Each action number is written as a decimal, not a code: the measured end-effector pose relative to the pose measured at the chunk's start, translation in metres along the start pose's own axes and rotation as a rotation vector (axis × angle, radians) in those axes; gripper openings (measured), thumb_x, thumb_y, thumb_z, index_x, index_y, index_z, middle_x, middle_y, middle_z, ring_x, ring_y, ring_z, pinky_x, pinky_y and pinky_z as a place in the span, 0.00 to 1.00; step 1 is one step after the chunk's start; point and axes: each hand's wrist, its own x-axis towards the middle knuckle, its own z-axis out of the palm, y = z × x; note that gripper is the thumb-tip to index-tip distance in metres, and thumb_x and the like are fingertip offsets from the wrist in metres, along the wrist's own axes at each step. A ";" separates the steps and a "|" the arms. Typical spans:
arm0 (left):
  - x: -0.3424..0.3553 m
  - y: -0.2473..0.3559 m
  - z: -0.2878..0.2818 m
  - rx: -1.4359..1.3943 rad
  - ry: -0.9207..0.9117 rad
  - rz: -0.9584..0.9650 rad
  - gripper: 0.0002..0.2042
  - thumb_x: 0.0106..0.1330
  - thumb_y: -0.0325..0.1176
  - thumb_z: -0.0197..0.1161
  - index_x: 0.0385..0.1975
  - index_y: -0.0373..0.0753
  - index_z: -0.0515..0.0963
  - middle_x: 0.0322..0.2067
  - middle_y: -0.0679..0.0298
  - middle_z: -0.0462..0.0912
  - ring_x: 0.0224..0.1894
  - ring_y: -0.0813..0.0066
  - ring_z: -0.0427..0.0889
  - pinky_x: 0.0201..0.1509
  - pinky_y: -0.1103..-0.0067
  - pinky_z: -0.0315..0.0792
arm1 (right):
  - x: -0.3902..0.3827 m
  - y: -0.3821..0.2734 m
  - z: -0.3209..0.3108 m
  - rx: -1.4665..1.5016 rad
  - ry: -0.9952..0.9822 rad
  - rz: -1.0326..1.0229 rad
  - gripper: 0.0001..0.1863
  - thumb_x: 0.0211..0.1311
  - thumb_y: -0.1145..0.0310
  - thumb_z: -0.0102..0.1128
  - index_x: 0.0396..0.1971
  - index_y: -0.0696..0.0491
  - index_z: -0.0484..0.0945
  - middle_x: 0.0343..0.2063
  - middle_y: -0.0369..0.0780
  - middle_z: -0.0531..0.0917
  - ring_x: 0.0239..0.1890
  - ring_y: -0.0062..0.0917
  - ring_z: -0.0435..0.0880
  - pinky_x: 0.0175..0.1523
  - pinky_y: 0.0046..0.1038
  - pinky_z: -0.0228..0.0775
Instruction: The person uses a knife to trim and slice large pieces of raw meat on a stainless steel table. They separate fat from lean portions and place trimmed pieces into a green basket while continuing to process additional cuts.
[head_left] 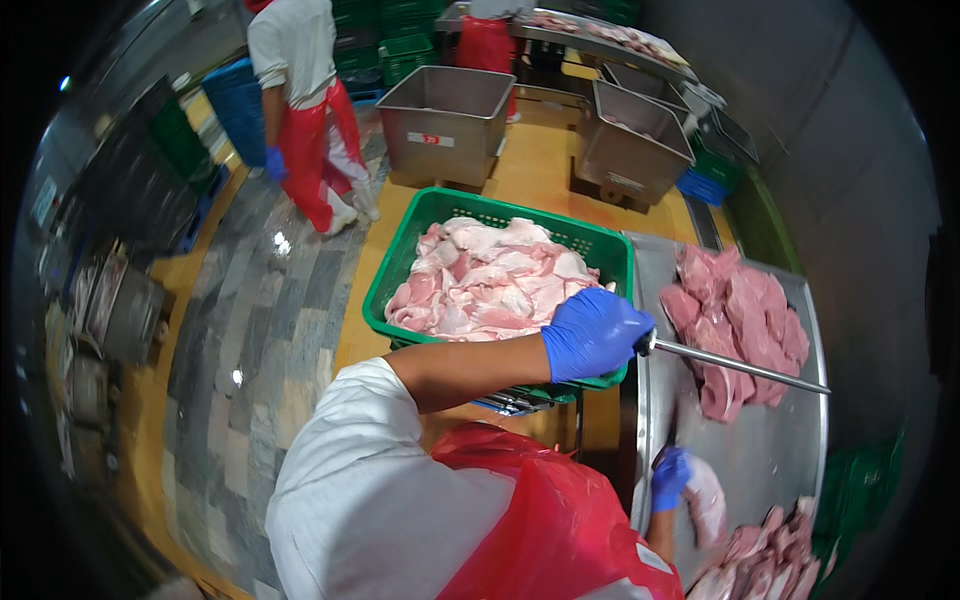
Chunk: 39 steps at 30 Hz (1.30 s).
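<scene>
Working through cuts of meat at a steel bench [770,460] looks to be the step in hand. The bench runs down the right, with one green crate [405,262] just beside its left edge, heaped with pale meat. Two steel bins [445,120] stand on the floor beyond the crate. Two piles of meat lie on the bench, well apart: a pink pile [740,320] at the far end and a near pile [760,560] at the lower edge.

One rod [740,367] slants across the bench towards the pink pile. The left hand [592,335], gloved blue, is closed tight round its handle, over the crate's rim. The right hand [670,480] lies on one pale piece [706,498] between the piles; whether it grips I cannot tell.

The next move probably calls for a firm hold on that piece.
</scene>
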 end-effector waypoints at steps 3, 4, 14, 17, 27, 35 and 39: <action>-0.015 -0.016 -0.006 0.047 0.018 -0.101 0.11 0.54 0.44 0.64 0.26 0.43 0.78 0.19 0.52 0.79 0.22 0.51 0.82 0.26 0.60 0.75 | 0.020 -0.109 0.001 0.073 0.100 0.393 0.09 0.71 0.72 0.49 0.36 0.60 0.77 0.28 0.45 0.80 0.29 0.35 0.77 0.41 0.35 0.72; -0.022 -0.011 -0.010 0.051 -0.006 -0.117 0.11 0.54 0.44 0.64 0.26 0.44 0.78 0.19 0.52 0.79 0.22 0.51 0.82 0.27 0.60 0.75 | 0.081 -0.126 -0.034 0.260 0.395 0.439 0.10 0.72 0.70 0.49 0.32 0.59 0.75 0.24 0.41 0.77 0.26 0.31 0.75 0.36 0.33 0.71; -0.063 -0.052 -0.006 -0.161 -0.058 -0.255 0.12 0.55 0.41 0.67 0.31 0.39 0.81 0.21 0.50 0.80 0.24 0.57 0.83 0.31 0.61 0.74 | 0.018 -0.075 -0.003 0.038 -0.167 0.148 0.13 0.70 0.71 0.48 0.24 0.59 0.74 0.17 0.47 0.71 0.22 0.39 0.74 0.31 0.34 0.66; -0.089 -0.037 0.001 -1.131 -0.362 -0.769 0.09 0.57 0.31 0.67 0.27 0.33 0.77 0.16 0.63 0.73 0.16 0.82 0.70 0.18 0.78 0.66 | 0.007 -0.114 0.001 0.360 0.035 0.463 0.12 0.72 0.70 0.50 0.29 0.60 0.75 0.18 0.47 0.75 0.20 0.38 0.74 0.30 0.38 0.66; -0.065 0.033 0.048 -1.257 -0.841 -0.672 0.09 0.57 0.30 0.68 0.24 0.37 0.72 0.15 0.68 0.69 0.14 0.82 0.68 0.17 0.80 0.63 | 0.130 -0.164 -0.040 0.476 0.292 0.120 0.22 0.75 0.67 0.44 0.64 0.58 0.69 0.30 0.39 0.71 0.31 0.26 0.70 0.38 0.29 0.64; -0.069 0.041 0.060 -1.382 -0.815 -0.786 0.09 0.55 0.29 0.68 0.20 0.37 0.73 0.15 0.67 0.72 0.13 0.81 0.68 0.16 0.80 0.62 | 0.085 -0.112 -0.024 0.936 -0.297 0.446 0.12 0.74 0.60 0.49 0.37 0.53 0.74 0.33 0.33 0.68 0.35 0.19 0.67 0.40 0.24 0.62; -0.065 0.036 0.053 -1.223 -0.830 -0.580 0.09 0.55 0.30 0.68 0.20 0.37 0.74 0.15 0.67 0.73 0.14 0.81 0.70 0.16 0.80 0.65 | 0.081 -0.085 -0.007 0.767 -0.024 0.178 0.20 0.70 0.61 0.54 0.58 0.53 0.74 0.27 0.34 0.77 0.30 0.21 0.76 0.38 0.26 0.70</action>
